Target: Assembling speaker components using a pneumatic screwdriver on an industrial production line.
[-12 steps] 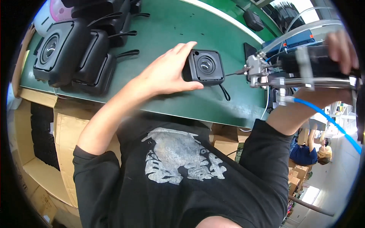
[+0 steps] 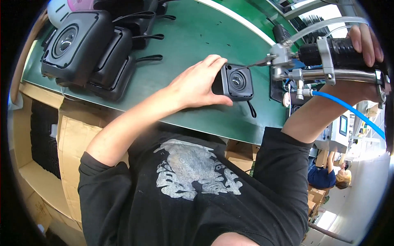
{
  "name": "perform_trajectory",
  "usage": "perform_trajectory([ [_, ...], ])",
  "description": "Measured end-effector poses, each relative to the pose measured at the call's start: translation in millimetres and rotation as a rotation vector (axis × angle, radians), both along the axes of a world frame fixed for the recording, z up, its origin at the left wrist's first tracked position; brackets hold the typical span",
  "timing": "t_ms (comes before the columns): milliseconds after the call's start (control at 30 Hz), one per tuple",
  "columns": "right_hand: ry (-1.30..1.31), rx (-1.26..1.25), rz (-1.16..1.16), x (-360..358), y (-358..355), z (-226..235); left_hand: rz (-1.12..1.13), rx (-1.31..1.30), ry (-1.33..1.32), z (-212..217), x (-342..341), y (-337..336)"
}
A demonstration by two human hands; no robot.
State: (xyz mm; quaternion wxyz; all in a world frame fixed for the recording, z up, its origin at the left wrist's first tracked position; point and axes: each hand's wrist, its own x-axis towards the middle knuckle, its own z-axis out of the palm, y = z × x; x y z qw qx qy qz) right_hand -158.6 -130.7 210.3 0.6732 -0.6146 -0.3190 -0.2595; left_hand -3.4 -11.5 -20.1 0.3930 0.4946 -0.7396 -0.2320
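At frame centre, the left hand [image 2: 193, 88] pinches a small square black plastic speaker [image 2: 237, 82] on the green table [image 2: 193, 37]; upper right, the right hand [image 2: 366, 41] wraps a black-and-metal pneumatic screwdriver [image 2: 328, 57].

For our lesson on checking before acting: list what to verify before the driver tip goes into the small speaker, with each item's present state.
1. Left hand grips the small speaker: ok.
2. Speaker rests on the green belt: ok.
3. Right hand holds the driver: ok.
4. Driver tip at the speaker's edge: ok.
5. Tip seated on a screw: cannot tell.
6. Blue hose clear of the speaker: ok.
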Motion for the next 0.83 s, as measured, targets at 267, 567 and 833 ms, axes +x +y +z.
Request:
perform_trajectory([
  [267, 0.036, -0.007, -0.144, 17.6, 5.3, -13.4, 0.021, 0.024, 0.010, -2.4, -0.5, 1.1],
  [567, 0.086, -0.017, -0.314, -6.4, -3.1, -9.3, 0.015, 0.043, 0.028, 0.1, 0.1, 1.3],
  [833, 0.127, -0.029, -0.464, -12.8, -7.2, -18.8, 0.002, 0.062, 0.045, -0.5, 0.1, 2.8],
])
